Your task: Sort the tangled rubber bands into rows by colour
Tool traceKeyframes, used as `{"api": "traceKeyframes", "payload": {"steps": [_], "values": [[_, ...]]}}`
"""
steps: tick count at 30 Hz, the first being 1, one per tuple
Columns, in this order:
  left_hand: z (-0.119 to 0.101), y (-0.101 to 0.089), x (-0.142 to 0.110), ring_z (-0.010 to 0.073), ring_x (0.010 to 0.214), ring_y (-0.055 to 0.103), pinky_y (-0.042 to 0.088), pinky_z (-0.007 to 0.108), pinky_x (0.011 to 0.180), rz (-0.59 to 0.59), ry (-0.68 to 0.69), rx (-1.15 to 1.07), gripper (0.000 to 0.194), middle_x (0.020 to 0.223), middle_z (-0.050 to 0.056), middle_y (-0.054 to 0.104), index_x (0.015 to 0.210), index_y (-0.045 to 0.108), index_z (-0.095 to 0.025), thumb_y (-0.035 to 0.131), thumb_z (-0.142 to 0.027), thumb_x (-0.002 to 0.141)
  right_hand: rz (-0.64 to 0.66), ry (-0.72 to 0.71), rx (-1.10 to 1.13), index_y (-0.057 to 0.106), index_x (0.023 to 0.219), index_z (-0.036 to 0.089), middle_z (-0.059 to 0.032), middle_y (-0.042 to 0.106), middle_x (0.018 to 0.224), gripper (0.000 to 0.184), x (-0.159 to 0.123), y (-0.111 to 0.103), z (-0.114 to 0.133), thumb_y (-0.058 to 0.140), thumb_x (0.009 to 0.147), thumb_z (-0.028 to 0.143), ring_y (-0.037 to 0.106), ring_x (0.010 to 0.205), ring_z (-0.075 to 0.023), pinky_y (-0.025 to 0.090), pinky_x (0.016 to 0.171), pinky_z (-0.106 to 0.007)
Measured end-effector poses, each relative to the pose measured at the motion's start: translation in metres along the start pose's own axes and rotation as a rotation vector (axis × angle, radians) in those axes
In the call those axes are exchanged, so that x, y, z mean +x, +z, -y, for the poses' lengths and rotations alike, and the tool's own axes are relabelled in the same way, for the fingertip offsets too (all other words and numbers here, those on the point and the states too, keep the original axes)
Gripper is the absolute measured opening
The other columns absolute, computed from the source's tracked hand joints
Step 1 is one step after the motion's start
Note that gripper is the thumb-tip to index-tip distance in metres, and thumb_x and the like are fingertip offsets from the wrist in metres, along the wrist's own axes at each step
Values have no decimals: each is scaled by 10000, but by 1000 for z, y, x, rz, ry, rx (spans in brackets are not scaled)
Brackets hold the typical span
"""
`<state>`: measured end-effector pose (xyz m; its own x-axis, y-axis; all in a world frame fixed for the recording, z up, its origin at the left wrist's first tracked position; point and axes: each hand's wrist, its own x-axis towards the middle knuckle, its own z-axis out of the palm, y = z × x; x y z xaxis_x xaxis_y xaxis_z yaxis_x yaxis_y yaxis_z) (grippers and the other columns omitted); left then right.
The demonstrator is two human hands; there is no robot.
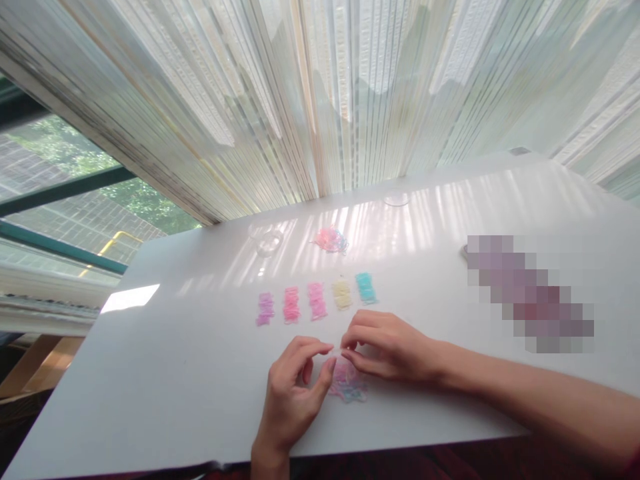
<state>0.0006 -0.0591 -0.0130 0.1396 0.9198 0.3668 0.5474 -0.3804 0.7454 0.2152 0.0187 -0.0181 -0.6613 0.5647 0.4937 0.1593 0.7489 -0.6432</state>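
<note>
My left hand is curled, its thumb and index finger almost meeting. Facing it, my right hand pinches with thumb and fingertips. A tiny pale rubber band, blurred, spans the small gap between the fingertips of both hands. Just beneath lies a loose pile of pastel rubber bands, partly hidden by the fingers. Beyond my hands, bands lie grouped by colour in upright strips: purple, coral pink, pink, yellow and turquoise.
Farther back on the white table is a mixed pile of bands. A clear round container stands left of it, and a clear disc lies near the back edge. A pixelated object is at right. Strip blinds hang behind.
</note>
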Motion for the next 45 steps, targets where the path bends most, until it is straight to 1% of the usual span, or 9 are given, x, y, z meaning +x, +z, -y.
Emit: {"api": "traceKeyframes", "payload": {"steps": [2,7,12,16,21,26,33,38,45], "values": [[2,2,-2,94,571,488,455,205,526,-6,3,1,169,891,16,668,1080,702,-213,690,-124,937,10,11,1,687,899,181,-33,659,771,209,0,0,0,539,1027,254,574,693,-146,455,653,-252],[4,2,-5,96,589,506,457,205,540,-1,-1,-5,152,886,13,666,1038,702,-220,670,-101,948,53,36,15,696,914,179,-37,662,787,215,-1,-2,1,537,1034,259,580,708,-147,455,661,-253],[3,1,-5,89,568,474,452,202,518,-3,22,-1,245,935,21,674,1149,691,-226,709,-117,930,69,45,23,698,919,172,-35,653,784,209,-1,-2,0,544,1033,256,576,704,-145,451,659,-251],[4,1,-6,87,578,496,457,199,532,15,39,-15,179,922,14,691,1064,712,-229,699,-102,939,66,37,35,697,912,167,-35,652,779,206,-1,-1,-1,554,1030,255,576,704,-145,452,656,-250],[5,2,-6,88,563,483,441,202,502,16,12,-17,188,925,17,699,1082,715,-228,711,-115,932,53,26,40,702,930,165,-40,662,793,193,-1,-2,-1,559,1029,248,585,714,-147,456,664,-250],[5,2,-6,92,586,518,451,204,523,10,7,-30,160,914,18,705,1046,717,-223,689,-105,942,63,31,35,702,929,174,-38,665,794,195,-2,-1,0,549,1025,247,588,717,-150,453,666,-254],[6,3,-7,90,580,500,446,203,522,10,0,-23,170,917,16,692,1057,704,-228,675,-102,948,56,51,17,699,927,173,-39,653,788,177,0,-2,2,539,999,200,580,708,-153,454,667,-259],[7,3,-7,97,600,534,447,202,522,5,2,-21,161,910,24,691,1050,704,-223,670,-101,950,52,43,22,687,896,175,-31,647,774,148,-1,-1,1,558,969,181,576,700,-149,452,654,-251],[7,3,-8,110,622,568,460,209,523,12,-31,-23,123,916,48,699,1029,710,-204,648,-121,964,34,55,15,675,873,190,-24,648,763,135,0,0,0,565,947,164,572,693,-149,463,656,-252]]}}
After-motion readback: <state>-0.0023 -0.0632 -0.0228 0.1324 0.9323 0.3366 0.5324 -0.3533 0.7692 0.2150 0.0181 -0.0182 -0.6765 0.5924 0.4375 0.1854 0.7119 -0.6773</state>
